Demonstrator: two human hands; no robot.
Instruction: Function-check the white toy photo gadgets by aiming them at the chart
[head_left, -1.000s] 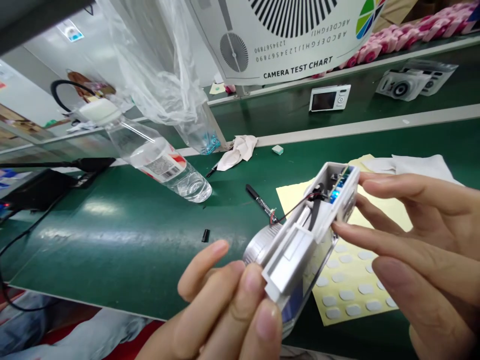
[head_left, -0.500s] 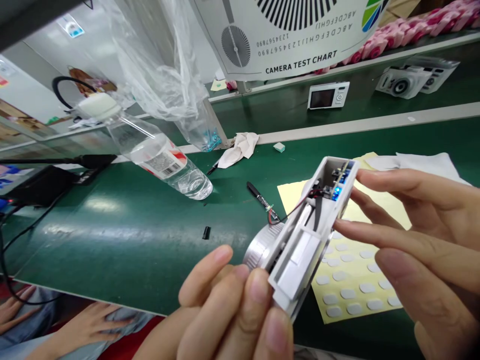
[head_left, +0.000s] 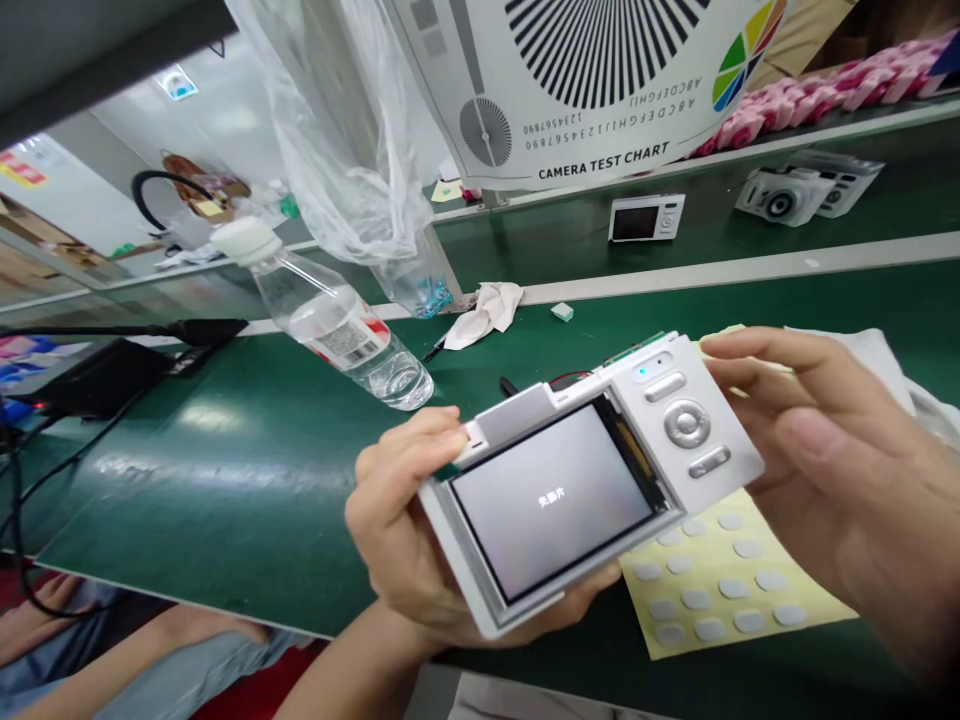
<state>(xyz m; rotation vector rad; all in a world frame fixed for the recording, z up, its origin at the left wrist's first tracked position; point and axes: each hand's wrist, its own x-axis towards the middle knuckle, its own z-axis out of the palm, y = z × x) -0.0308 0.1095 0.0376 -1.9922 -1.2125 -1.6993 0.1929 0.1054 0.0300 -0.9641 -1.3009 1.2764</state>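
A silver digital camera [head_left: 694, 495] is held tilted above the bench, its back facing me. Its screen [head_left: 551, 500] is lit pale grey with a short line of white characters. A small blue light glows near the top buttons. Along the top edge the casing is open, with a bit of circuit board and a red wire showing. My left hand [head_left: 409, 520] is closed around the camera's left end, fingers passing underneath. My right hand [head_left: 832, 450] is by the right end, thumb and fingers apart. Its index fingertip is at the upper corner; whether it touches is unclear.
A yellow sheet of white stickers [head_left: 724, 600] lies under the camera. On the green bench are a water bottle [head_left: 345, 330], crumpled tissue [head_left: 487, 312] and small eraser-like block [head_left: 562, 312]. Behind stand another camera [head_left: 646, 218], bagged cameras [head_left: 784, 195] and a test chart [head_left: 480, 90]. Another person's arm [head_left: 180, 640] is lower left.
The camera has been turned from its open top edge to its back, bringing the lit screen and buttons into view. My left hand has shifted around its left end.
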